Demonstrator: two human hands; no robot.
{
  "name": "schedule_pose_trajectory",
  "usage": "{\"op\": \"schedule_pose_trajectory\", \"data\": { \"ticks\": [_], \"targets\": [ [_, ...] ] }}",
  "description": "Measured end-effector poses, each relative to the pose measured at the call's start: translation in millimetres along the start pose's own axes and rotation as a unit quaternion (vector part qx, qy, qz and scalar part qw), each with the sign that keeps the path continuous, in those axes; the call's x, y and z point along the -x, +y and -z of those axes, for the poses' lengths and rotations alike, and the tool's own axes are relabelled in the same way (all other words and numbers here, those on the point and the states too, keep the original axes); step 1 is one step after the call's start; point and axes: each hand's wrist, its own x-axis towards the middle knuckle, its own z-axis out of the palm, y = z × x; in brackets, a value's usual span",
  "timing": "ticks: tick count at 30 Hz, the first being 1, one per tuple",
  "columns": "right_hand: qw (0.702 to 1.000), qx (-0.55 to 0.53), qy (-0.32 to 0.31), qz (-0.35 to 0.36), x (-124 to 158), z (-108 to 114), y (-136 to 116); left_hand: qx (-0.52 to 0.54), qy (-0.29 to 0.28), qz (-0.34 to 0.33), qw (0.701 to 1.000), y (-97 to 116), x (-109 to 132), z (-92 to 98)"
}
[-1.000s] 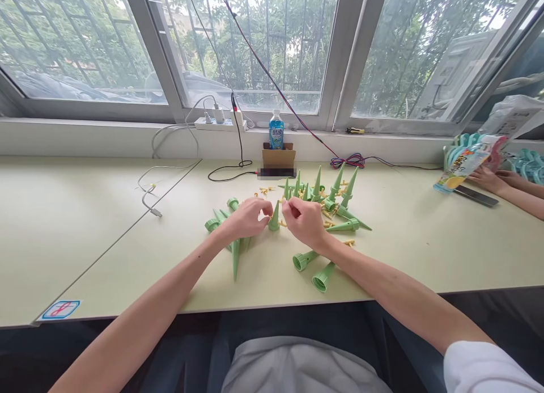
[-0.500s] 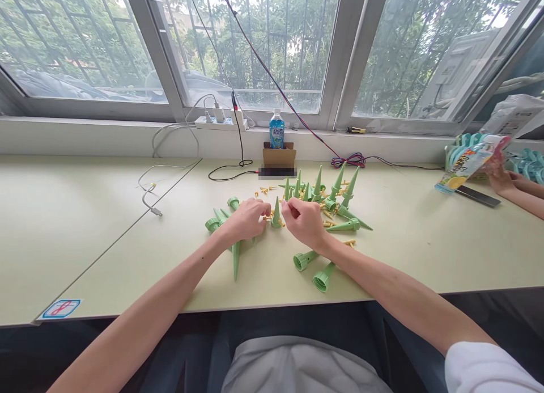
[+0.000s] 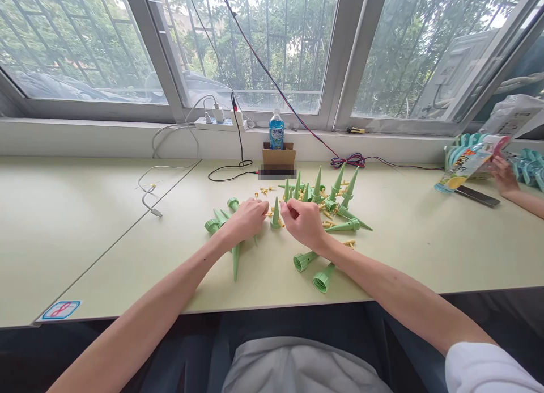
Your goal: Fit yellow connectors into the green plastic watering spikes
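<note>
Left hand draws away from the green cone between the hands

A pale-green, pointed plastic cone stands upright on the table, between the two hands and apart from the fingers of both. A second ago the left hand had its thumb and fingers spread right beside this cone; now it sits slightly farther off, its fingers curled together and turned down near some small yellow plastic pieces. As I judge it, the left hand is occupied with those pieces while the cone stands unaided. Its fingertips are hidden, so I cannot tell whether it grasps one.

The right hand has hardly moved. It is clenched, thumb against forefinger, just beside the cone; a yellow speck shows at the fingertips, but I cannot tell whether it is held.

Around them, more green cones stand beyond the right hand amid scattered yellow pieces, others lie by the left wrist, and two with hollow, ribbed ends lie near the right forearm. Farther out, a blue-labelled plastic bottle rises behind a brown cardboard box. At far right, one co-worker's hand shows where two forearms did.
</note>
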Motion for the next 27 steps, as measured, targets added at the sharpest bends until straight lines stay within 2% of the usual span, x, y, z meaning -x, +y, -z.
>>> {"op": "schedule_pose_trajectory", "data": {
  "ticks": [3, 6, 10, 14, 19, 27],
  "targets": [
    [1.0, -0.002, 0.0, 0.0, 0.3, 0.2, -0.6, 0.025, 0.041, 0.004, 0.999, 1.0, -0.9, -0.1],
    [1.0, -0.01, 0.001, -0.001, 0.4, 0.6, -1.2, 0.062, 0.121, -0.003, 0.991, 5.0, -1.8, 2.1],
    [1.0, -0.017, -0.003, -0.003, 0.1, 0.6, -2.8, 0.12, 0.241, -0.017, 0.963, 14.4, -1.5, 8.4],
    [0.999, -0.042, -0.016, 0.008, 0.2, 1.4, -5.8, 0.147, 0.306, -0.033, 0.94, 23.4, 1.1, 12.3],
    [0.996, -0.082, -0.025, 0.017, 0.8, 4.6, -9.7, 0.163, 0.329, -0.072, 0.927, 28.5, 4.5, 8.5],
    [0.994, -0.105, -0.041, 0.003, 0.9, 4.9, -8.9, 0.126, 0.286, -0.16, 0.936, 26.6, 6.2, 2.0]
  ]
}}
